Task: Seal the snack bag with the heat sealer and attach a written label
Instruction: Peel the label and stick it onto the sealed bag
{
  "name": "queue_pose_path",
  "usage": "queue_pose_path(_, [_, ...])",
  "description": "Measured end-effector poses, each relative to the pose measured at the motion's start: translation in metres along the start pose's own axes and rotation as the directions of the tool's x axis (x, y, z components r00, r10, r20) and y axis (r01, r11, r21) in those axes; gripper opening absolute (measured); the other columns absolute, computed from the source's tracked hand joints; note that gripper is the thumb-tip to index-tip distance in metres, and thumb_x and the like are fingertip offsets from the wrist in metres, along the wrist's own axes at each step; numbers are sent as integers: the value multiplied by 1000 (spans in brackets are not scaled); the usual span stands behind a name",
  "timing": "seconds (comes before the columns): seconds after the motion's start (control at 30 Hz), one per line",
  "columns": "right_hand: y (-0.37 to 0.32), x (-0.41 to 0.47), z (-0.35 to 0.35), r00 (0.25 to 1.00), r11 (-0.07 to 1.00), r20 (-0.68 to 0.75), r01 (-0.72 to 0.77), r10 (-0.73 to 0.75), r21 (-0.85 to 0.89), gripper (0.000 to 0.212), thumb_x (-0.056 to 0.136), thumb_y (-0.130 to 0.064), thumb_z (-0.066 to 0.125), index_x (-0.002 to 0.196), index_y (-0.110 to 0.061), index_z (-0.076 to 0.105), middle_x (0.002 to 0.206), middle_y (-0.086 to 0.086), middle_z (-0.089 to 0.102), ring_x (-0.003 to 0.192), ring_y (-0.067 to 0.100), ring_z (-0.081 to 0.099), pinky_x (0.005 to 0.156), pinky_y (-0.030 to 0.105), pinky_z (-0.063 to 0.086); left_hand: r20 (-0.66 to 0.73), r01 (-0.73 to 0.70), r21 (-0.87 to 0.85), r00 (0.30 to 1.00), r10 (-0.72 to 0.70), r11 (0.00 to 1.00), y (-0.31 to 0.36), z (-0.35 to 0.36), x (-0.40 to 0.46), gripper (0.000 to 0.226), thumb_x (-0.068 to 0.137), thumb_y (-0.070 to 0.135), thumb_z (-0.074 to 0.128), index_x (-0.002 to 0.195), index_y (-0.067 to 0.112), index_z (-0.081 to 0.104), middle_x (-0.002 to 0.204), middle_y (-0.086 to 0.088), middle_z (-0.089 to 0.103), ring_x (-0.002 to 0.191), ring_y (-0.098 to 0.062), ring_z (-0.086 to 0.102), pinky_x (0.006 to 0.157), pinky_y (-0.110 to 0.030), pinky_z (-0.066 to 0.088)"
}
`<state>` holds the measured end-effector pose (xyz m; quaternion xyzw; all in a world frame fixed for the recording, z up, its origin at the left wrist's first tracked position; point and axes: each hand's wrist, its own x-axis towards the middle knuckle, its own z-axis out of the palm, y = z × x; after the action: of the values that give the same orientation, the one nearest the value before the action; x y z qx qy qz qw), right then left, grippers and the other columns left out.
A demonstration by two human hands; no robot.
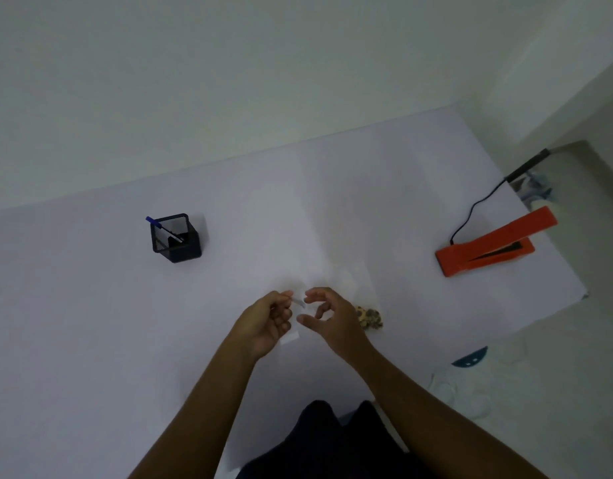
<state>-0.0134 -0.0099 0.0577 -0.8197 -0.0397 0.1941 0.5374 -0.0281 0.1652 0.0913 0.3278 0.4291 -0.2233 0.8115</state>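
A dark mesh cup is standing on the white counter at the left, well apart from everything else, and a blue pen is leaning inside it with its cap poking over the rim.

The snack bag is lying on the counter just beside the right hand, toward the right. It is clear and hard to make out against the white surface; only a small clump of brown snack at its lower end is showing plainly. Whether its mouth is sealed cannot be told.

The left hand is pinching a small pale strip, likely the label, between thumb and forefinger, with its other fingers curled in. The right hand is hovering close to the strip's free end, its fingers loosely curled and grasping nothing that can be seen. A small white piece is lying on the counter just under the left hand.

The orange sealer is sitting near the counter's right edge with its arm raised, and its black cord is running off toward the far right corner. The counter's far edge is meeting the wall. Wide bare surface is lying between the cup, the hands and the sealer.
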Motion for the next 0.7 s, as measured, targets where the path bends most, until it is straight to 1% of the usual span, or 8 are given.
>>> queue_pose_path(0.17, [-1,16,-33,999,998,-11,-45,45,43,9,86,-21,77,92,-13,77,78,-12,73,67,3,64,66,19,51,3,-10,44,1000,10,999,-13,32,10,22,91,11,56,109,7,69,76,-3,59,57,-12,50,53,-25,39])
queue_pose_path(0.23, [2,21,-44,993,989,-3,-115,116,89,7,88,-17,75,89,-11,78,77,-4,75,64,3,64,64,19,51,-22,-105,228,993,112,968,-16,40,15,27,90,15,57,114,15,68,80,-4,56,59,-14,45,53,-26,37])
queue_pose_path(0.3, [10,29,-62,986,979,18,-166,165,117,8,89,-13,72,85,-11,79,79,2,77,61,4,63,61,20,51,-50,-211,547,958,283,810,-20,53,25,29,90,17,59,117,27,65,87,-3,61,67,-16,50,58,-25,42])
queue_pose_path(0.37, [19,37,-80,980,971,51,-195,190,135,11,89,-8,71,82,-10,79,79,4,78,62,6,66,62,19,51,-16,-265,724,917,399,637,-26,64,35,29,90,24,65,118,31,62,92,-3,66,78,-17,59,65,-24,47])
queue_pose_path(0.43, [28,46,-95,975,968,87,-216,206,129,10,88,-7,71,82,-7,79,80,7,78,64,4,68,64,16,50,38,-311,759,898,439,572,-33,72,47,22,87,31,71,109,28,68,92,-1,69,83,-14,63,68,-23,49])
queue_pose_path(0.53, [45,57,-112,968,973,143,-217,205,75,8,87,-9,72,84,-7,79,79,6,78,68,9,72,69,21,56,86,-359,781,872,482,510,-49,82,68,8,86,26,72,91,21,75,84,5,72,72,-7,63,67,-27,52])
queue_pose_path(0.6, [56,66,-120,957,972,191,-230,217,49,8,86,-12,73,83,-10,80,79,4,78,77,16,74,76,26,60,60,-350,794,858,509,497,-60,85,82,7,87,23,72,84,17,76,78,4,72,65,-7,61,65,-26,52])
queue_pose_path(0.7, [72,76,-125,937,963,231,-271,261,10,9,86,-13,73,82,-10,80,77,4,78,76,15,74,74,24,58,-15,-294,807,857,514,513,-76,89,99,9,87,24,72,80,18,75,75,5,72,63,-7,63,64,-23,52])
